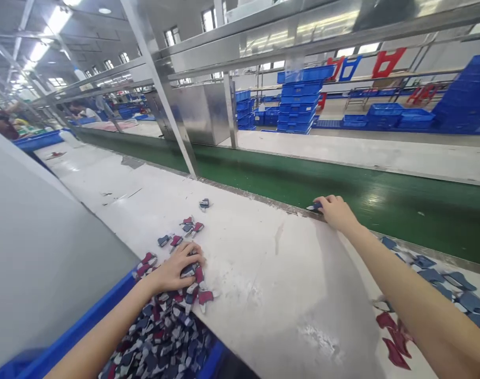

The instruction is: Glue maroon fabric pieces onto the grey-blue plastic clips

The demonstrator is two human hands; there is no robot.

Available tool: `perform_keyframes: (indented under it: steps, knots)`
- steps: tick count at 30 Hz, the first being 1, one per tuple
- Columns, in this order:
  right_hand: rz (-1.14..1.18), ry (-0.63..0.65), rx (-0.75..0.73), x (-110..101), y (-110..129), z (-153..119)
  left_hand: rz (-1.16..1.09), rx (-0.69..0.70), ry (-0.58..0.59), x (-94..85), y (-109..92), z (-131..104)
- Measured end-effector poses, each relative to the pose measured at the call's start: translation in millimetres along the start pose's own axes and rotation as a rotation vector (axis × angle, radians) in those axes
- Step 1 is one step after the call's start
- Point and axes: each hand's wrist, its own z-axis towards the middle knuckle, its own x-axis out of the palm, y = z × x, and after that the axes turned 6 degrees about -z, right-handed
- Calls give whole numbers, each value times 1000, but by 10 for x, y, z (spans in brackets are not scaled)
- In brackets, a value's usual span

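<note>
My left hand (180,267) is curled palm-down over small dark-blue and red shaped pieces (205,298) with pale grey parts, at the worktable's left edge. Some show between its thumb and fingers. Below that hand is a blue bin (119,292) heaped with similar pieces (165,331). Farther up the white tabletop lie several loose pieces (188,227), with a single dark one (204,203) beyond them. Out by the green belt's near edge, my right hand (337,211) pinches a small dark-blue piece (315,206) with a pale tip between thumb and fingers.
A green conveyor belt (263,176) runs beyond the white worktable (256,252). Blue pieces (457,281) and red pieces (393,337) lie near my right forearm. A metal post (167,100) rises at the table's far edge. Blue crates (299,100) are stacked across the belt.
</note>
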Motion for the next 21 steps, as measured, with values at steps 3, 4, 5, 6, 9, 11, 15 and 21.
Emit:
perform_keyframes:
  steps: [3, 4, 5, 6, 9, 11, 15, 21]
  knots:
    - [-54, 1, -4, -92, -157, -209, -6, -72, -5, 66, -115, -404]
    - [-68, -2, 10, -130, -209, -275, -4, -94, 6, 75, -164, -516]
    - [-84, -9, 34, -170, -260, -338, 1, -111, 14, 77, -212, -610]
    - [-100, -17, 62, -212, -311, -401, 10, -121, 12, 69, -250, -681]
    - [-142, -28, 128, -325, -478, -622, 54, -157, -118, -6, -256, -704]
    - [-207, -4, 153, -366, -619, -819, 97, -214, -243, -93, -141, -547]
    - [-294, 123, 171, -301, -1002, -1268, 209, -345, -376, -287, 304, -39]
    - [-163, 184, 252, -546, -894, -1531, 100, -280, -223, -407, 794, 338]
